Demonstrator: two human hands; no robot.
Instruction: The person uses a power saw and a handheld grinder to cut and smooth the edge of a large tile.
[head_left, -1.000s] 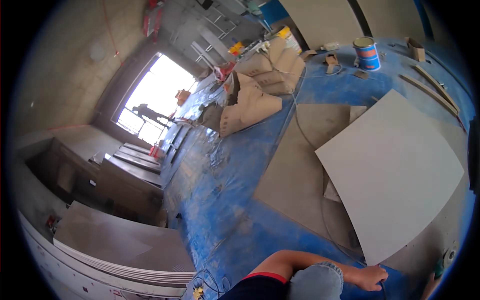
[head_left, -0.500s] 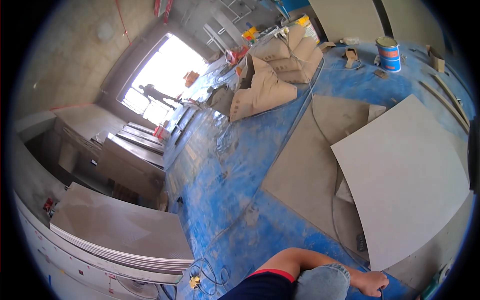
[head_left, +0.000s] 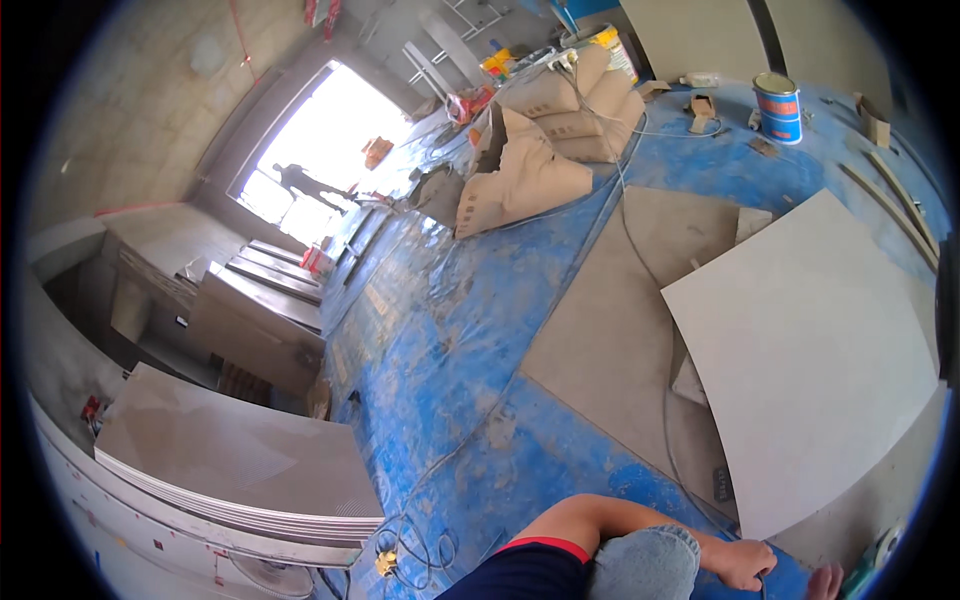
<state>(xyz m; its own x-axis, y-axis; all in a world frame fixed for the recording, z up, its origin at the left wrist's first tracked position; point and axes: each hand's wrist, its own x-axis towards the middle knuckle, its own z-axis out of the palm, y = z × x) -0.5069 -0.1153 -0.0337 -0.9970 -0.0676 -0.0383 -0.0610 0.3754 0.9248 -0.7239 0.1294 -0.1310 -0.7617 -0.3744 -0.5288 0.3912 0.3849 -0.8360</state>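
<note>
Low in view, one hand [head_left: 745, 562] curls loosely, fingers bent, touching the blue-covered floor [head_left: 450, 340] beside the large pale tile [head_left: 810, 360]; sacks [head_left: 530, 160] lie beyond.

The blue-sheeted floor [head_left: 440, 340] carries 1 large pale tile [head_left: 810, 360], tan sacks [head_left: 530, 160] and perhaps a paint can [head_left: 778, 106].

I see one hand [head_left: 745, 562] curled low by the knee, near a large pale tile [head_left: 810, 360] lying on the blue-sheeted floor [head_left: 450, 330] — paint can [head_left: 778, 107] well beyond.
</note>
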